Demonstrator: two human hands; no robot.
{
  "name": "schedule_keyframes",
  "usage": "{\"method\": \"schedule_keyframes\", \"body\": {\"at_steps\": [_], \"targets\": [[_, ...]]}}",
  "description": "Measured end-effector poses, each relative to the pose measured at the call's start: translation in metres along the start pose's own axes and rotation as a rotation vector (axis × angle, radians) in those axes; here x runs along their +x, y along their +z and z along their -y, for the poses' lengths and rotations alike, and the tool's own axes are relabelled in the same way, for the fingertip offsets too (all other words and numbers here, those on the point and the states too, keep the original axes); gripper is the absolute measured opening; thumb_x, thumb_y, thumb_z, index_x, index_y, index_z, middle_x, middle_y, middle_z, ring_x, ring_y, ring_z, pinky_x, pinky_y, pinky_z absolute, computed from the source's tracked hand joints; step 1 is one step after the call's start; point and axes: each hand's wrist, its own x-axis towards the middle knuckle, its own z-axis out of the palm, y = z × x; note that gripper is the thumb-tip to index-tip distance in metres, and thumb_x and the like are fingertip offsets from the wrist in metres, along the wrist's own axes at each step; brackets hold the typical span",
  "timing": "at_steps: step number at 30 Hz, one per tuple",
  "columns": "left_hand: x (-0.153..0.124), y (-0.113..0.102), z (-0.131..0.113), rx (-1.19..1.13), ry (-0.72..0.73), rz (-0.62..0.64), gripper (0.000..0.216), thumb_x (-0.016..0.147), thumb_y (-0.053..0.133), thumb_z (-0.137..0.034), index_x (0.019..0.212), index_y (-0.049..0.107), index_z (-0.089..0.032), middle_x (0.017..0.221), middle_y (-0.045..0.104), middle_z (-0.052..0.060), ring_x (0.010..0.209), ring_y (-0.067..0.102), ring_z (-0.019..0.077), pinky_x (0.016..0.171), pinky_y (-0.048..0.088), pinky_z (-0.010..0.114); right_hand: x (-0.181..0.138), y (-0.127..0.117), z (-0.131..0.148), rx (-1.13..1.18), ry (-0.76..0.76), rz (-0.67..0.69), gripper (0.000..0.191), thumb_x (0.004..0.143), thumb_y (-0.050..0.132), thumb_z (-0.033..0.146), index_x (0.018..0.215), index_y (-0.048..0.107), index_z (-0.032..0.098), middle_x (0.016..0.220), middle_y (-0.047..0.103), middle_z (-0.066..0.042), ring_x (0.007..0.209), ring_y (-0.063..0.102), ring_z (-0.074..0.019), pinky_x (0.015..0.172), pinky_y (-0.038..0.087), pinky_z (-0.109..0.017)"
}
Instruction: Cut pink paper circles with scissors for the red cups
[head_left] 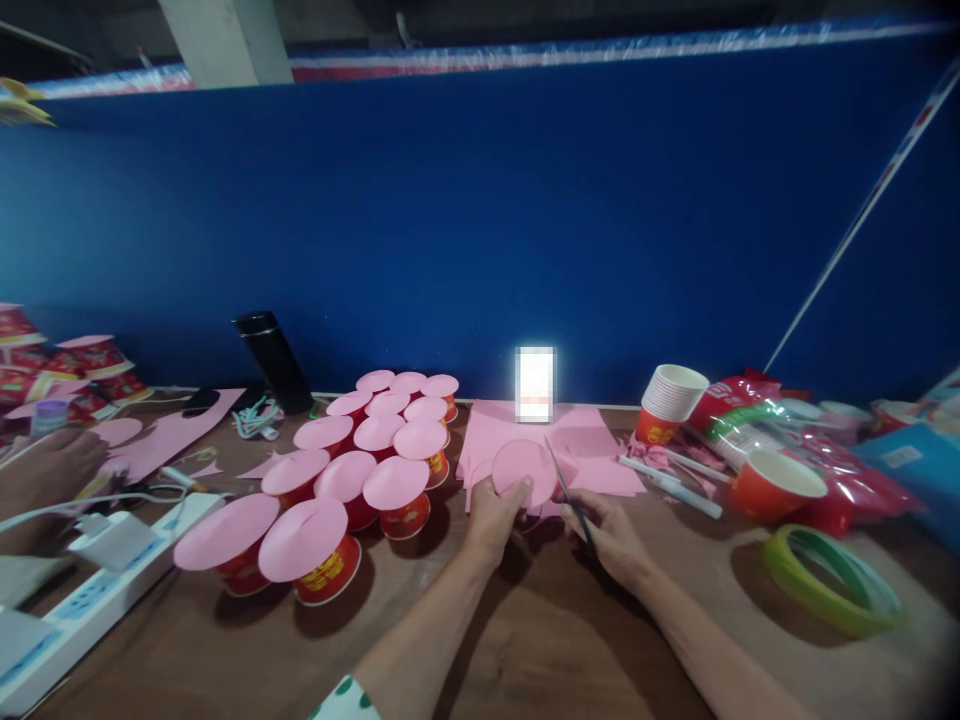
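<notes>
My left hand (495, 515) pinches a round pink paper disc (523, 466) by its lower edge, thumb on the front. My right hand (611, 535) is closed round a pair of scissors (568, 490) whose blades point up at the disc's right edge. Both hands hover over pink paper sheets (592, 440) lying on the brown table (540, 630). To the left stand several red paper cups topped with pink paper discs (379, 450).
A stack of red-and-white cups (667, 400), a single red cup (772, 485), white pens (671, 485) and red plastic bags (810, 440) lie right. A green tape roll (829, 580) sits front right. A black flask (274, 360), a power strip (97, 590) and another person's hand (41, 475) are left.
</notes>
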Motion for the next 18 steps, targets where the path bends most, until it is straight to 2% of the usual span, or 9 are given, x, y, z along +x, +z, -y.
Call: {"method": "schedule_keyframes", "body": {"at_steps": [10,18], "targets": [[0.004,0.0,0.006,-0.032,0.009,-0.022,0.037,0.059,0.071,-0.043,0.072,0.061,-0.009,0.053,0.057,0.001,0.04,0.045,0.0078,0.038,0.036,0.019,-0.001,-0.001,-0.001,0.005,0.022,-0.001,0.041,0.072,0.063,0.045,0.1,0.061,0.015,0.052,0.046,0.005,0.044,0.041,-0.0073,0.04,0.033,-0.019],[0.006,-0.002,0.011,0.005,0.048,-0.015,0.035,0.063,0.068,-0.045,0.07,0.059,-0.011,0.05,0.054,0.0,0.041,0.046,0.0083,0.039,0.037,0.019,-0.001,-0.001,0.0,-0.023,0.031,-0.006,0.041,0.069,0.065,0.046,0.098,0.061,0.016,0.052,0.044,0.006,0.043,0.043,-0.0081,0.04,0.035,-0.019]]}}
